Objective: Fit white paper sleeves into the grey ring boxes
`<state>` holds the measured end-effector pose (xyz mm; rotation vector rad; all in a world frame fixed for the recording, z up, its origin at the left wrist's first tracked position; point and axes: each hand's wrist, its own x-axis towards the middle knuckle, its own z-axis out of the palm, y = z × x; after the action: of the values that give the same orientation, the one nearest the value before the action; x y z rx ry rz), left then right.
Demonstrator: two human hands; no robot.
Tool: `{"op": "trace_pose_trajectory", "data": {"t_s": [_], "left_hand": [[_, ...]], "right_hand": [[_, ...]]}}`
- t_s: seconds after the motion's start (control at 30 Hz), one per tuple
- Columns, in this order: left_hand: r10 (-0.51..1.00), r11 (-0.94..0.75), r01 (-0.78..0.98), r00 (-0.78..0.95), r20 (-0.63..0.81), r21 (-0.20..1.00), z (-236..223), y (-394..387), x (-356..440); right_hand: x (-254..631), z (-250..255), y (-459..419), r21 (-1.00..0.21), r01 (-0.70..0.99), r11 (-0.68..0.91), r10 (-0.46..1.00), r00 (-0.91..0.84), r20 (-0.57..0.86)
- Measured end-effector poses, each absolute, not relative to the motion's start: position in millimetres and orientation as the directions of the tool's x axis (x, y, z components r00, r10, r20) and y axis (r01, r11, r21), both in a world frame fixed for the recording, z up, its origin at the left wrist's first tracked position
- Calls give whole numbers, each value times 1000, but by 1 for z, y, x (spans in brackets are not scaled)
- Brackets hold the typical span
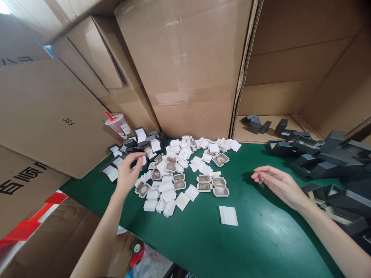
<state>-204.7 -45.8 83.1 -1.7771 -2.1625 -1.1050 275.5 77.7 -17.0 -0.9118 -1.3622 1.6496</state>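
My left hand (129, 172) hovers at the near side of a pile of small black boxes (135, 144), several of them open with white inserts. Its thumb and forefinger are curved towards each other with a gap between, and I make out nothing held. To the right, my right hand (276, 183) is over the green tabletop with loosely bent fingers and nothing in it. Between the hands lie many small white folded inserts (167, 186). Some, such as a two-hollow tray (220, 187), show grey-brown insides. One flat white square piece (228, 215) lies apart, nearer me.
More black boxes (324, 154) are heaped at the right, some inside an open cardboard carton (290, 88). A lidded cup with a red straw (118, 125) stands at the back left. Large cardboard boxes (191, 69) wall the green table (203, 247). A plastic bag (153, 262) is below its front edge.
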Motion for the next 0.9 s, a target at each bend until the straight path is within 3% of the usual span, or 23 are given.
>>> {"op": "trace_pose_trajectory", "data": {"t_s": [0.17,0.3,0.47,0.6,0.67,0.77,0.83,0.9], "left_hand": [[970,-17,909,-85,226,416,45,-60,-173],[994,-26,939,-14,113,342,37,-52,-157],[982,-121,961,79,173,249,34,-42,-152],[929,-143,987,110,352,69,31,-31,-150],[895,-133,991,130,426,-22,35,-24,-145],[880,-196,976,219,422,-99,44,-11,-131],[873,-250,959,283,397,-134,48,-3,-120],[867,-262,951,306,392,-165,50,5,-109]], "right_hand": [[273,-15,77,-988,-124,-93,914,-404,-35],[271,-12,76,-989,-130,-70,919,-394,-14],[266,-14,76,-998,-69,-6,933,-360,19],[252,14,65,-974,156,162,954,-276,114],[245,51,47,-873,305,381,884,-396,248],[239,122,8,-649,205,733,577,-692,433],[239,166,-19,-535,167,828,483,-698,529],[242,196,-38,-534,183,825,502,-670,547]]}}
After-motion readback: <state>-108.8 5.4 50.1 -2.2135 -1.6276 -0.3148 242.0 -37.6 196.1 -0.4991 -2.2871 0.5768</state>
